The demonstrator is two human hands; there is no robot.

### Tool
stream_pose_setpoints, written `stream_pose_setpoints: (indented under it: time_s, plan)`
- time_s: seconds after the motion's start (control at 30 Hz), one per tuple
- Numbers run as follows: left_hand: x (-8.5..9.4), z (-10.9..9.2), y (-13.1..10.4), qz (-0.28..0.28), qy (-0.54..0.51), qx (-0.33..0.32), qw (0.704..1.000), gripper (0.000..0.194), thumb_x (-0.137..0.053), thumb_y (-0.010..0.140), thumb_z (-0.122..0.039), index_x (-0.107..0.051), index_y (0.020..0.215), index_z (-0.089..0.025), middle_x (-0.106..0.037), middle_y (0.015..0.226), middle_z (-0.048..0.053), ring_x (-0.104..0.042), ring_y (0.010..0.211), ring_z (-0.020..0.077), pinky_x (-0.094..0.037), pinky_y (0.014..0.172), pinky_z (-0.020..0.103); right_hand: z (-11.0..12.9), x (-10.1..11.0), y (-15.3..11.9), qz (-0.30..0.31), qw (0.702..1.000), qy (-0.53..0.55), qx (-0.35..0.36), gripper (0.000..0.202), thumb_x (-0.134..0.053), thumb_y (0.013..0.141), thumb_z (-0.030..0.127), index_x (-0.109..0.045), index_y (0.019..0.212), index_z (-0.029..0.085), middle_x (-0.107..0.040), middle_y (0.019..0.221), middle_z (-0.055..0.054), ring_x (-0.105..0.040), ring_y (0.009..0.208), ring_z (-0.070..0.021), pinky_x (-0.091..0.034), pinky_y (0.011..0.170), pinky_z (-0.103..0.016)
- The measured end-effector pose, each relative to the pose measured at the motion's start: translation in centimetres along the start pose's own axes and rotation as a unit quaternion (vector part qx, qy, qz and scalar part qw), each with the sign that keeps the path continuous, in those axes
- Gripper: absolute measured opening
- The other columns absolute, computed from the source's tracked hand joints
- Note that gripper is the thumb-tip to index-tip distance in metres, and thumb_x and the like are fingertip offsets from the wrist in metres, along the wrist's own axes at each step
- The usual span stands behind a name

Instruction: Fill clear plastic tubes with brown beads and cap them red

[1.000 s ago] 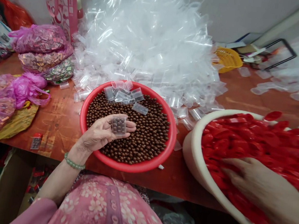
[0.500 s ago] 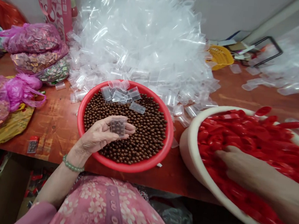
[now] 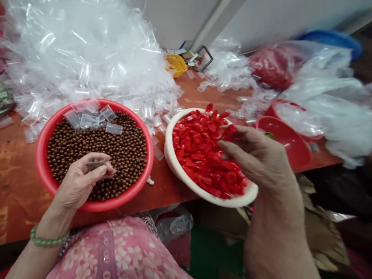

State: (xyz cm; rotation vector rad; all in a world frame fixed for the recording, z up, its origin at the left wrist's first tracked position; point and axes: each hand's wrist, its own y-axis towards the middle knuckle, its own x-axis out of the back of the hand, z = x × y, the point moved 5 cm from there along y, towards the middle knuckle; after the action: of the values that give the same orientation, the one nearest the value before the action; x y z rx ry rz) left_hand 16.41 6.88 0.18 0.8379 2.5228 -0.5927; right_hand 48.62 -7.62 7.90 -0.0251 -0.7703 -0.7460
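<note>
Pinching a red cap [image 3: 229, 132] between its fingers [image 3: 241, 156], the right hand [image 3: 260, 157] hovers; the left hand [image 3: 78, 181] clasps a clear case [image 3: 94, 163].

Workshop: clear cases [image 3: 82, 55] are lying heaped beyond left hand [image 3: 81, 180]. Red caps [image 3: 198, 151] are filling a tub [image 3: 173, 166] beside right hand [image 3: 261, 160].

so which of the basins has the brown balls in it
The red basin on the left: brown balls lie in it, under the left hand. The cream basin holds red plastic caps, and the red basins farther right show no such balls.
</note>
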Motion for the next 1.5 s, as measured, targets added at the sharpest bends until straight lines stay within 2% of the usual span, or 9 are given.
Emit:
stream_pose_setpoints:
  time_s: [0.1, 0.2, 0.33, 0.43, 0.67, 0.9, 1.07, 1.17, 1.5]
  plan:
    - [-1.5, 0.5, 0.1, -0.015, 0.002, -0.007, 1.000, 0.022, -0.080, 0.071, -0.022, -0.069, 0.089, -0.015, -0.073, 0.076, 0.001, -0.069, 0.072, 0.0103, -0.057, 0.074, 0.021, 2.7, -3.5, -1.4, -0.003, 0.972, 0.236, -0.013, 0.037, -0.074, 0.069, 0.021, -0.063, 0.105, 0.023, -0.061, 0.068, 0.004, -0.052, 0.047, -0.0095, -0.045, 0.043, -0.023]
    - [-3.1, 1.0, 0.1, -0.010, -0.013, -0.007, 1.000, 0.024, -0.081, 0.070, -0.024, -0.067, 0.087, -0.015, -0.074, 0.083, 0.003, -0.070, 0.075, 0.0126, -0.057, 0.073, 0.023, 5.0, -9.0, -2.6, 0.055, 0.924, 0.379, -0.011, 0.044, -0.073, 0.072, 0.024, -0.058, 0.113, 0.028, -0.062, 0.076, 0.004, -0.051, 0.046, -0.0071, -0.044, 0.039, -0.019]
    - [-3.7, 1.6, 0.0, -0.018, -0.019, -0.011, 1.000, 0.027, -0.081, 0.068, -0.028, -0.065, 0.086, -0.015, -0.072, 0.088, 0.003, -0.067, 0.072, 0.0116, -0.057, 0.065, 0.023, 7.4, -14.8, -4.0, 0.112, 0.894, 0.433, 0.014, 0.039, -0.072, 0.077, 0.027, -0.055, 0.112, 0.028, -0.063, 0.078, 0.004, -0.056, 0.050, -0.0075, -0.047, 0.041, -0.016]
    - [-2.7, 1.6, -0.2, -0.056, -0.010, -0.039, 0.998, 0.030, -0.083, 0.066, -0.029, -0.064, 0.085, -0.016, -0.068, 0.082, 0.000, -0.062, 0.069, 0.0103, -0.056, 0.064, 0.023, 8.6, -16.7, -4.7, 0.109, 0.903, 0.415, 0.028, 0.036, -0.071, 0.077, 0.026, -0.055, 0.109, 0.026, -0.065, 0.077, 0.004, -0.059, 0.052, -0.0082, -0.050, 0.045, -0.017]
    - [-0.9, 0.1, -0.4, -0.128, 0.091, -0.102, 0.982, 0.027, -0.080, 0.067, -0.025, -0.062, 0.084, -0.016, -0.069, 0.083, 0.000, -0.060, 0.071, 0.0096, -0.051, 0.072, 0.023, 9.9, -17.4, -4.7, 0.076, 0.929, 0.342, 0.116, 0.033, -0.071, 0.077, 0.018, -0.059, 0.107, 0.024, -0.067, 0.086, 0.000, -0.065, 0.067, -0.0114, -0.058, 0.064, -0.024]
    - [0.1, -0.4, -0.5, -0.147, 0.079, -0.144, 0.975, 0.029, -0.080, 0.070, -0.029, -0.058, 0.084, -0.017, -0.066, 0.076, -0.003, -0.056, 0.059, 0.0067, -0.047, 0.061, 0.020, 10.8, -16.7, -4.2, 0.108, 0.937, 0.280, 0.177, 0.029, -0.067, 0.082, 0.019, -0.063, 0.110, 0.024, -0.070, 0.094, -0.003, -0.068, 0.076, -0.0142, -0.058, 0.070, -0.027]
    - [0.6, -0.3, -0.6, -0.142, 0.050, -0.173, 0.973, 0.031, -0.081, 0.070, -0.033, -0.058, 0.083, -0.018, -0.065, 0.073, -0.004, -0.056, 0.059, 0.0071, -0.048, 0.061, 0.020, 12.8, -16.1, -4.6, 0.204, 0.907, 0.203, 0.308, 0.031, -0.065, 0.084, 0.013, -0.069, 0.113, 0.025, -0.074, 0.098, -0.004, -0.070, 0.086, -0.0163, -0.060, 0.077, -0.030]
    - [0.6, -0.5, -0.7, -0.149, 0.046, -0.188, 0.970, 0.029, -0.080, 0.071, -0.036, -0.059, 0.081, -0.018, -0.065, 0.074, -0.003, -0.057, 0.063, 0.0085, -0.050, 0.065, 0.022, 13.4, -16.0, -5.0, 0.211, 0.901, 0.178, 0.335, 0.027, -0.063, 0.087, 0.013, -0.070, 0.109, 0.025, -0.074, 0.098, -0.004, -0.071, 0.086, -0.0160, -0.061, 0.077, -0.028]
    - [0.5, -1.1, -1.1, -0.175, 0.095, -0.168, 0.966, 0.024, -0.079, 0.071, -0.033, -0.065, 0.080, -0.016, -0.069, 0.080, 0.001, -0.062, 0.076, 0.0125, -0.051, 0.077, 0.025, 13.4, -17.1, -7.4, 0.102, 0.866, 0.031, 0.489, 0.048, -0.058, 0.086, 0.006, -0.056, 0.132, 0.020, -0.073, 0.107, -0.012, -0.071, 0.095, -0.0221, -0.062, 0.083, -0.034]
